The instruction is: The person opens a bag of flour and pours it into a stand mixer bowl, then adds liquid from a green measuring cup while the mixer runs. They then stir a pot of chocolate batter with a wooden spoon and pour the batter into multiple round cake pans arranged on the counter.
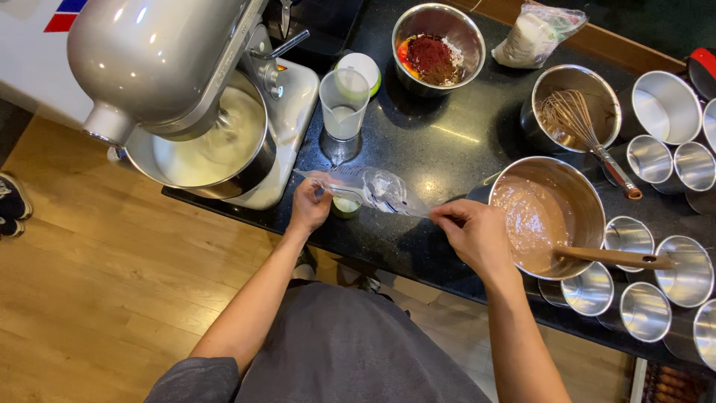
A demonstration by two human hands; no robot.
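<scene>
Hands, left (309, 207) and right (471, 233), stretch clear plastic bag (377, 190), fingers pinching its ends.

Clear plastic bag (377, 190) stretched between both hands, clear bag of white powder (533, 33) at counter's back edge

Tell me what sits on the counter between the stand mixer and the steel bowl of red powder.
In the head view, a clear measuring cup stands between the stand mixer and the steel bowl, with a white-and-green lid just behind it.
</scene>
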